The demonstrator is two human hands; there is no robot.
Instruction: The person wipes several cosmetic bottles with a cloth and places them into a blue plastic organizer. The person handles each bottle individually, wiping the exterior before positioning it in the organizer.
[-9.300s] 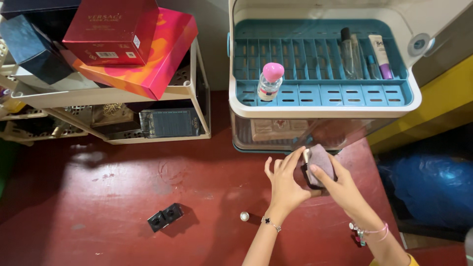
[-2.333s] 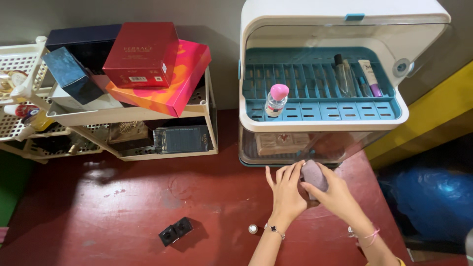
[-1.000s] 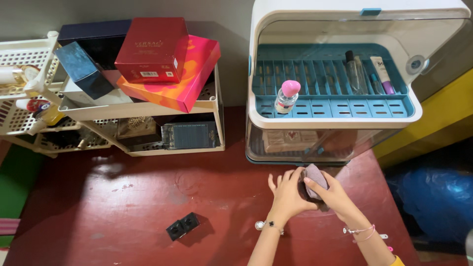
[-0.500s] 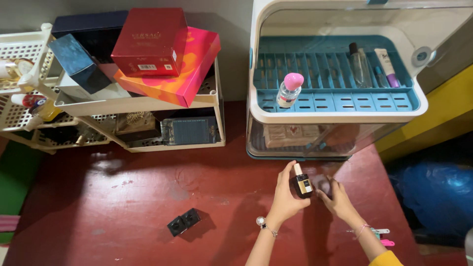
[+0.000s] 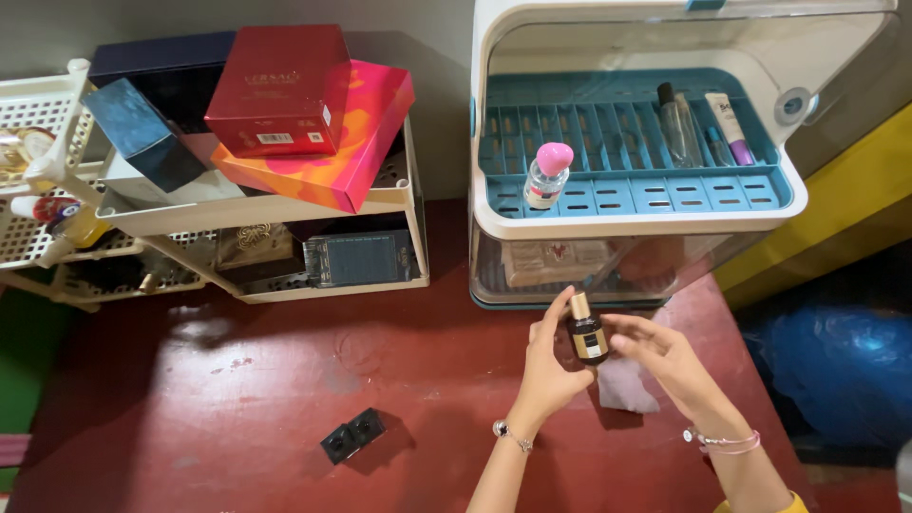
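Left hand (image 5: 551,366) gripping small dark bottle (image 5: 586,334), right hand (image 5: 665,353) touching it

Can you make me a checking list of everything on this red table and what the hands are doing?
Surface: red table, scuffed.
Things in hand: small dark bottle, gold cap, upright; greyish cloth lying beneath.
Clutter: black double block; stacked boxes on cream rack.
Hands: left hand grips the bottle; right hand touches it.
Cables: nothing seen.
Surroundings: white-and-teal organiser with pink-capped bottle; blue bag.

Silver bracelet (image 5: 511,434), pink wrist bands (image 5: 727,442), yellow sleeve (image 5: 793,503).
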